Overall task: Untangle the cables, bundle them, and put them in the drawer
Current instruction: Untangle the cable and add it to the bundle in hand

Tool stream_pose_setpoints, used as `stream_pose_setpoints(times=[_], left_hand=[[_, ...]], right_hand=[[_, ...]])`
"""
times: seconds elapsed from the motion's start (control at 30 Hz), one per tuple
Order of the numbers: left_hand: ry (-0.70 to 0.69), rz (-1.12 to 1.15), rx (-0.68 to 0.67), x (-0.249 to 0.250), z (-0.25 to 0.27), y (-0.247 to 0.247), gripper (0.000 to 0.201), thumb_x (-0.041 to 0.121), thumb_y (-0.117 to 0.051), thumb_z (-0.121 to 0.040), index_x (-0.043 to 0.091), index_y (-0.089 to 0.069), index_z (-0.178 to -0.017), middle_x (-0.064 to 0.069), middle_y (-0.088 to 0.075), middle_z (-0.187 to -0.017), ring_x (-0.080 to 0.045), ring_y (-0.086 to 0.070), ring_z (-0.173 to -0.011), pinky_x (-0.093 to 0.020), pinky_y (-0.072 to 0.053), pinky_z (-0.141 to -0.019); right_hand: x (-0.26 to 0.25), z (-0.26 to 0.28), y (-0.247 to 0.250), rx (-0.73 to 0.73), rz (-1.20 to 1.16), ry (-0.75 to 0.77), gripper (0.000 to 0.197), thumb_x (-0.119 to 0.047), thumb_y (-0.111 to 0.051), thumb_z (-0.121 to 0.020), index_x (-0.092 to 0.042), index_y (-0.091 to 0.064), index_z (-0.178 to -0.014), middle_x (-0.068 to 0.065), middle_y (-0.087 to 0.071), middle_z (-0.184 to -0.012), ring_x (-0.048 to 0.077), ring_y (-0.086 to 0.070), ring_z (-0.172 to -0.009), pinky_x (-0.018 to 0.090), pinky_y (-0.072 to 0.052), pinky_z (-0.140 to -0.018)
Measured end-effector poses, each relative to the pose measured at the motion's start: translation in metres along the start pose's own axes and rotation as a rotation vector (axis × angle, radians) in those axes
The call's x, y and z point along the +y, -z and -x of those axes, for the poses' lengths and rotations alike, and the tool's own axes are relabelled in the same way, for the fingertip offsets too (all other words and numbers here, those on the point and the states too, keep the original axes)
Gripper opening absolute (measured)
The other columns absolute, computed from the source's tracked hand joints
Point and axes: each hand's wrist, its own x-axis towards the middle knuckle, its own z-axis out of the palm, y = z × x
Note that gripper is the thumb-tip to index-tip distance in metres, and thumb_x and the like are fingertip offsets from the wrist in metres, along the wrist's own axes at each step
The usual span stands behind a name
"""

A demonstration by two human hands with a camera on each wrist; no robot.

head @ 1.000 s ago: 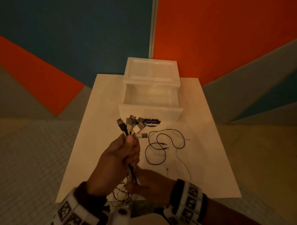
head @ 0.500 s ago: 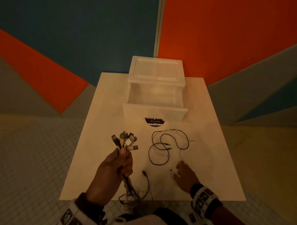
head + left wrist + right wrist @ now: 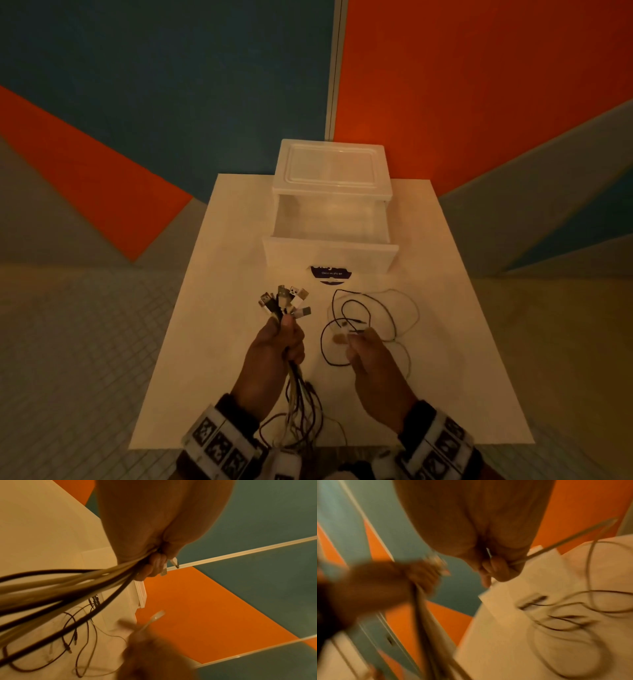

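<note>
The left hand point(image 3: 274, 356) is clenching a bundle of cables point(image 3: 298, 390) above the near middle of the white table point(image 3: 219, 308). Their USB plugs point(image 3: 286, 301) are fanning out above the thumb, some black, some white, with metal tips catching the light, while the cords are hanging down from the fist and trailing past the table's near edge in a loose tangle of dark and pale strands (the left wrist view is showing them thick and blurred close to the lens).

The right hand point(image 3: 373, 370) is pinching one pale thin cable point(image 3: 563, 546) near its end, with a small plug point(image 3: 157, 616) sticking up beyond the fingers point(image 3: 494, 568); that cord is running off toward the loose cables point(image 3: 370, 322), thin black and whitish loops lying on the table just in front of the drawer point(image 3: 329, 253).

The drawer is standing pulled open from its translucent white plastic unit point(image 3: 332, 171) at the table's far side, with a dark round label point(image 3: 330, 274) on its front.
</note>
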Motion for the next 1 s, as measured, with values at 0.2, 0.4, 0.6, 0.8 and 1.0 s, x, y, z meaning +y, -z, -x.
stream_pose_setpoints(times=[0.2,0.4,0.6,0.8,1.0], left_hand=[[-0.033,-0.132,0.008,-0.006,0.005,-0.014,0.036,0.027,-0.042,-0.099,-0.007,-0.052,-0.103,-0.018,-0.054,-0.083,-0.029,-0.051,-0.073,-0.039,-0.042,-0.070],[0.007,-0.092,-0.015,-0.003,0.011,-0.019,0.035,0.028,-0.049,-0.094,0.002,-0.059,-0.115,-0.029,-0.064,-0.108,-0.034,-0.056,-0.094,-0.046,-0.042,-0.083],[-0.045,-0.208,-0.024,-0.011,0.008,-0.009,0.037,0.036,-0.051,-0.094,0.003,-0.059,-0.108,-0.023,-0.065,-0.099,-0.033,-0.060,-0.089,-0.045,-0.047,-0.081],[-0.166,-0.074,0.059,0.002,0.010,-0.004,0.027,0.021,-0.039,-0.101,0.005,-0.050,-0.082,-0.005,-0.048,-0.060,-0.021,-0.051,-0.057,-0.036,-0.046,-0.066],[-0.231,0.241,-0.015,0.044,0.004,0.044,0.024,0.023,-0.038,-0.098,0.016,-0.049,-0.079,0.006,-0.033,-0.063,-0.009,-0.030,-0.051,-0.024,-0.037,-0.050]], right_hand=[[-0.076,-0.004,0.014,0.207,-0.397,-0.009,0.016,-0.013,-0.063,-0.089,-0.029,-0.062,-0.087,-0.004,-0.067,-0.074,0.009,-0.066,-0.065,0.018,-0.051,-0.053],[-0.079,-0.010,0.007,0.207,-0.463,-0.007,0.008,-0.017,-0.065,-0.088,-0.017,-0.064,-0.081,0.000,-0.069,-0.073,0.011,-0.067,-0.064,0.016,-0.050,-0.050],[-0.068,-0.009,0.000,0.153,-0.216,0.124,0.017,-0.006,-0.061,-0.086,-0.023,-0.063,-0.088,-0.006,-0.056,-0.095,0.006,-0.062,-0.080,0.021,-0.057,-0.069],[-0.045,0.012,0.018,-0.099,-0.176,0.204,0.013,-0.041,-0.051,-0.094,-0.031,-0.049,-0.102,-0.013,-0.055,-0.072,0.006,-0.049,-0.058,0.015,-0.035,-0.056],[0.062,0.011,0.022,-0.295,0.141,0.044,0.030,-0.024,-0.032,-0.100,-0.038,-0.045,-0.078,-0.017,-0.051,-0.080,-0.004,-0.048,-0.078,0.027,-0.037,-0.092]])
